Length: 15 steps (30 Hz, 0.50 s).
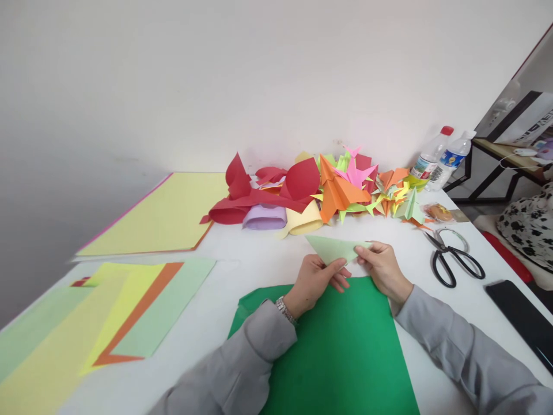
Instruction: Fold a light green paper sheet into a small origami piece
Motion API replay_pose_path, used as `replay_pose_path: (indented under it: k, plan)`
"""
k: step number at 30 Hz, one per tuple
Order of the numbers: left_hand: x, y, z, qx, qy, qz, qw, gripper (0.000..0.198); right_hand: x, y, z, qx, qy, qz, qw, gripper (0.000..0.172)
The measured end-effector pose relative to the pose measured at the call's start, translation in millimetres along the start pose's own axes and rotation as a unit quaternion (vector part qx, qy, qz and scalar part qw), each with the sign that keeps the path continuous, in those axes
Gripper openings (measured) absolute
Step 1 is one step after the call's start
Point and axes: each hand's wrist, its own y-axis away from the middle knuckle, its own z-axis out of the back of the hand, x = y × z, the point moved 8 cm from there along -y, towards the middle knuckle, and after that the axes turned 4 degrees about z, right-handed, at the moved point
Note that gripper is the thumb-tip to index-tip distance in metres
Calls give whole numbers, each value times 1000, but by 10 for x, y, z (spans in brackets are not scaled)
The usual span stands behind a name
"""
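Note:
A pale green sheet of paper (pixel 330 249), folded into a triangle, is held up between both hands. My left hand (pixel 317 280) pinches its lower edge, thumb on the near face and fingers behind. At the paper's right corner, the thumb and fingers of my right hand (pixel 382 266) close on it. Below the hands lies a large green sheet (pixel 341 351), partly covered by my left forearm. A metal watch band circles my left wrist.
Folded paper planes (pixel 339 193) and curled red paper pieces (pixel 259 199) pile up by the wall. Coloured sheets (pixel 142 311) lie at left. On the right are black scissors (pixel 449 253), a black phone (pixel 521 317) and two plastic bottles (pixel 449 164). Another person's patterned clothing (pixel 529 222) shows beyond.

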Motion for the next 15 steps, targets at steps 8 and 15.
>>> replay_pose_path:
  k: [8,15]
  plan:
    - [45,-26,13,3,36,13,999,36,41,-50,15,21,-10,28,999,29]
    - [39,-27,50,-17,24,11,999,36,62,-96,34,26,-34,36,998,23]
